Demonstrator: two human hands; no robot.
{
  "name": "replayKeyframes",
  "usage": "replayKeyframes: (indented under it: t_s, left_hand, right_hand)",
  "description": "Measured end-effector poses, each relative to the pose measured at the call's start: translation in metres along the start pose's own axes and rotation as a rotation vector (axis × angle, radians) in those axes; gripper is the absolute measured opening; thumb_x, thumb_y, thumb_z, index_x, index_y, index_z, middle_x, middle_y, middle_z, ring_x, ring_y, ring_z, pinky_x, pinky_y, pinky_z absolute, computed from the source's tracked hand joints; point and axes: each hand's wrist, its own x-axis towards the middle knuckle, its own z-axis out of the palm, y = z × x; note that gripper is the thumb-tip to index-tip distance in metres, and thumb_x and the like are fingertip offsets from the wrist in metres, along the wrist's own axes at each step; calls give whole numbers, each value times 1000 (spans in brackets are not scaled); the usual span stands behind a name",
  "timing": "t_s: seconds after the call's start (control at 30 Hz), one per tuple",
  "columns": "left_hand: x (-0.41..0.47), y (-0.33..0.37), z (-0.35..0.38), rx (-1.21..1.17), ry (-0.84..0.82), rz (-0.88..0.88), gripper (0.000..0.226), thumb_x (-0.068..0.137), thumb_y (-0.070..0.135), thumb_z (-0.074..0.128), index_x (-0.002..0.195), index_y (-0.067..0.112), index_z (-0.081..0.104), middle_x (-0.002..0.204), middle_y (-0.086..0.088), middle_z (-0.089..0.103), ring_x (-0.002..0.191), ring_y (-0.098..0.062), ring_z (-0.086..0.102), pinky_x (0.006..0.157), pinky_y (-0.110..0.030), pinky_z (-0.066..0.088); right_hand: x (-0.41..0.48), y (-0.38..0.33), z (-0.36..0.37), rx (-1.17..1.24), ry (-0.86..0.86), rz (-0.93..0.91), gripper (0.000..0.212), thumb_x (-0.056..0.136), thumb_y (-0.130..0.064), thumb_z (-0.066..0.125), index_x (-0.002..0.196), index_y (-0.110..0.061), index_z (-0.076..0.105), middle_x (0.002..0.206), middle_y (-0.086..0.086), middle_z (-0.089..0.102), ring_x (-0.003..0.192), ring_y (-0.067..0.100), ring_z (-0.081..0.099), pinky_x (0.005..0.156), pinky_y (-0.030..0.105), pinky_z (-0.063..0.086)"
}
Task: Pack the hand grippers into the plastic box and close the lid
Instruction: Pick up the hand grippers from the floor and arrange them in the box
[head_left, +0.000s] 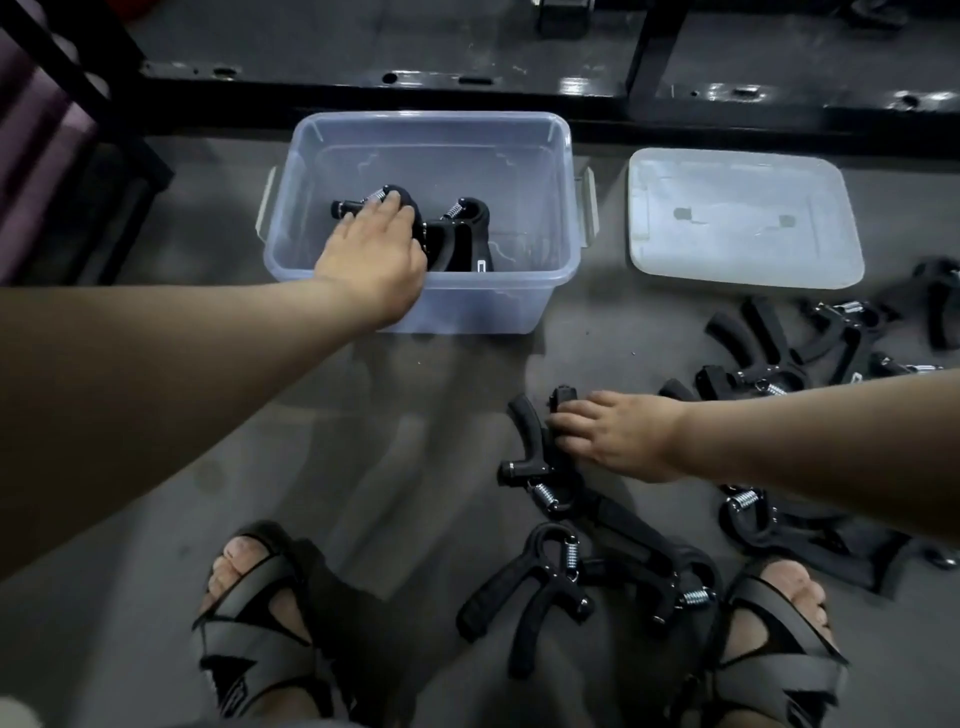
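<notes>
A clear plastic box (550, 283) stands open on the grey floor, with black hand grippers (467, 234) lying on its bottom. My left hand (376, 254) reaches into the box and holds a black gripper (400, 195) at its left side. My right hand (618, 434) lies low on the floor and curls its fingers round the handle of another black gripper (530, 447). The translucent lid (737, 218) lies flat to the right of the box.
Several more black grippers lie scattered on the floor at the right (810, 353) and between my sandalled feet (550, 587). A black metal rack frame (467, 83) runs across the floor behind the box. A dark stand is at the far left.
</notes>
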Motion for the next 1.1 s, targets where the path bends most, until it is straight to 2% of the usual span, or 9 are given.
replayKeyframes:
  t_s: [0.1,0.17,0.27,0.43,0.5,0.6,0.73,0.9,1.1]
  left_hand:
    - [0,0,1,-7,16,9,55,100,30,27,153,12,26,163,-5,15,150,-20,10,122,-41,7]
    - [-1,3,3,-7,30,36,55,101,30,28,152,11,27,163,-6,17,150,-21,13,122,-41,10]
    - [-1,15,8,-10,39,144,54,102,30,29,152,8,27,162,-9,19,149,-22,16,122,-41,12]
    - [1,20,9,1,39,182,55,103,35,26,152,9,28,162,-8,19,150,-21,15,122,-41,12]
    - [-2,16,8,1,44,195,55,104,36,24,151,9,30,161,-8,21,149,-21,16,122,-40,12]
    - [-7,12,9,27,50,249,55,104,37,23,150,9,33,161,-7,24,149,-21,18,122,-40,12]
    - [-14,4,8,60,93,282,56,103,39,22,144,8,44,155,-10,37,144,-26,31,119,-43,21]
    - [-17,-11,5,97,116,269,65,96,44,15,135,9,53,146,-12,48,138,-28,41,117,-45,25]
    - [-11,-46,-2,52,141,99,59,97,38,19,136,9,52,149,-11,45,140,-27,36,119,-42,20]
  right_hand:
    - [10,-4,1,7,63,-7,48,85,-22,57,132,-12,53,139,13,50,133,34,43,106,43,37]
    - [18,1,2,-42,141,-34,33,71,-24,70,104,-19,67,109,6,65,108,32,61,97,42,43]
    - [24,11,-1,-101,203,-116,20,60,-23,76,76,-25,64,78,-3,61,74,24,62,89,39,39]
    - [15,22,1,48,270,-153,24,74,-17,68,96,-16,60,93,4,56,74,28,58,77,43,51]
    - [10,19,1,236,271,-58,24,88,-19,54,110,-11,54,105,8,52,85,29,56,78,41,50]
    - [4,9,-12,855,332,277,23,100,-31,40,107,-11,49,104,8,54,93,28,56,84,39,45]
    - [9,10,-14,1622,233,715,36,96,-47,52,92,-12,55,79,5,60,67,21,58,62,33,49]
    - [15,19,3,1118,13,710,35,94,-39,55,112,-9,52,110,14,63,99,31,60,78,33,45]
    - [16,13,5,995,-116,658,37,96,-38,50,117,-8,44,120,17,52,112,37,56,91,39,44]
